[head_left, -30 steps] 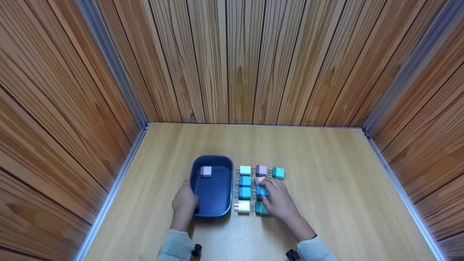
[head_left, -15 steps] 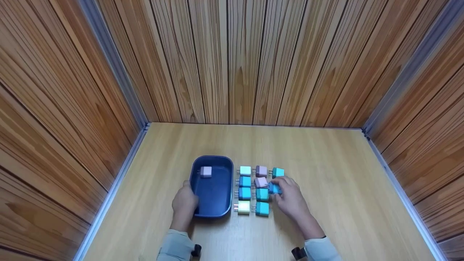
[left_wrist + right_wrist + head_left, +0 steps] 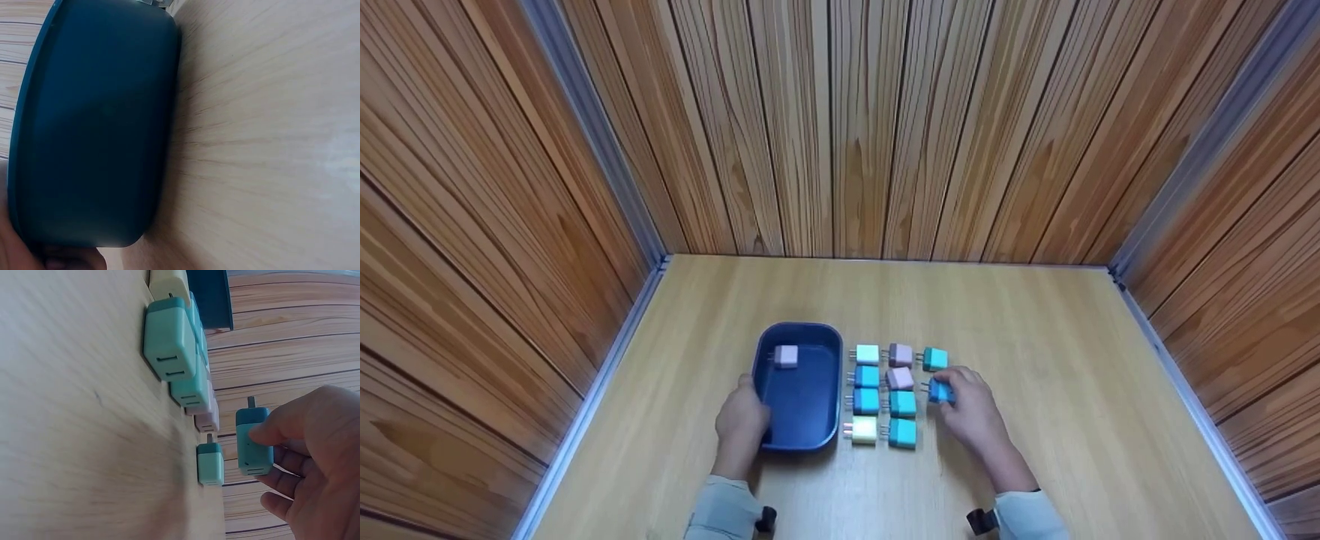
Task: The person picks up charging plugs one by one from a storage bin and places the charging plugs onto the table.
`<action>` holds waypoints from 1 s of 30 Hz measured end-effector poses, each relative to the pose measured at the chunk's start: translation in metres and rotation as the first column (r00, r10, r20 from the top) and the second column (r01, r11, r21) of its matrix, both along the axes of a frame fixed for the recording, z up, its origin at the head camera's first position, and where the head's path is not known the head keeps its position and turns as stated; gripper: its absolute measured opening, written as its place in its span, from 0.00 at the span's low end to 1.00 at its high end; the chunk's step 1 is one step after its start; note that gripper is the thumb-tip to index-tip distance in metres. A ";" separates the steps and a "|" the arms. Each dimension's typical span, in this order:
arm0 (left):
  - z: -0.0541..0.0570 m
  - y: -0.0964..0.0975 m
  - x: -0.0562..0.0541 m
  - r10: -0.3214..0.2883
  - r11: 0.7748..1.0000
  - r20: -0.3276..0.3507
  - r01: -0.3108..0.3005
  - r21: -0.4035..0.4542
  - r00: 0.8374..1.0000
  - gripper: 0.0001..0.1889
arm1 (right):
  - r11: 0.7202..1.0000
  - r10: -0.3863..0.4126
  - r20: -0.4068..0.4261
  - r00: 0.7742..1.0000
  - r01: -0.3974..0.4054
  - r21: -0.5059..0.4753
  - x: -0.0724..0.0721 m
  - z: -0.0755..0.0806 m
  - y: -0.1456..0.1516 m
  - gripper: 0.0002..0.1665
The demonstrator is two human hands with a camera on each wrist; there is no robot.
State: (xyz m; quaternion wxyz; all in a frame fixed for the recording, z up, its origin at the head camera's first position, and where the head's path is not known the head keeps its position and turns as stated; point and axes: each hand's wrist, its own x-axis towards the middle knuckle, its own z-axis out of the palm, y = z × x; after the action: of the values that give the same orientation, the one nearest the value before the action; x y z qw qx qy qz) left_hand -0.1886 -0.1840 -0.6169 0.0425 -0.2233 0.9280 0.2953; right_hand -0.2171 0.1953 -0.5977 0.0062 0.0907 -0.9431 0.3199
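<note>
My right hand (image 3: 976,409) pinches a blue charger plug (image 3: 940,391) between thumb and fingers. In the right wrist view the held charger plug (image 3: 254,450) is raised off the table, its prong pointing away from the palm. My left hand (image 3: 742,420) grips the left rim of a dark blue tray (image 3: 840,390). One pale lilac charger plug (image 3: 786,356) lies inside the tray near its far end. Between tray and right hand, charger plugs in mint, blue, yellow, teal and lilac stand in columns, including a yellow one (image 3: 865,430) and a teal one (image 3: 935,358).
The wooden table (image 3: 1072,390) is enclosed by wood-panelled walls (image 3: 855,135) at the back and both sides. Metal strips (image 3: 1185,390) run along its side edges. Each wrist wears a black device (image 3: 981,521) at the sleeve.
My right hand has moved right from the middle column with the blue charger plug, bringing it just in front of the teal one in the right column. My left hand and the tray have stayed put.
</note>
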 end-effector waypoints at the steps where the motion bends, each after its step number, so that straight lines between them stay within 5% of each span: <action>1: 0.000 0.000 0.000 0.001 1.000 0.002 -0.001 0.004 1.000 0.29 | 1.000 -0.001 -0.001 1.000 0.001 0.002 -0.001 0.000 0.001 0.26; 30: 0.001 0.000 0.001 -0.002 1.000 -0.019 0.002 -0.021 1.000 0.25 | 0.997 0.001 0.029 1.000 -0.003 0.078 -0.028 -0.021 -0.007 0.25</action>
State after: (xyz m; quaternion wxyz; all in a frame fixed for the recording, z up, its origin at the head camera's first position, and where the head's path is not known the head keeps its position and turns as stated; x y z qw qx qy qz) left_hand -0.1879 -0.1839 -0.6158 0.0316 -0.2199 0.9317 0.2875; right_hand -0.2452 0.1885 -0.6182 -0.0114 0.0873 -0.9548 0.2839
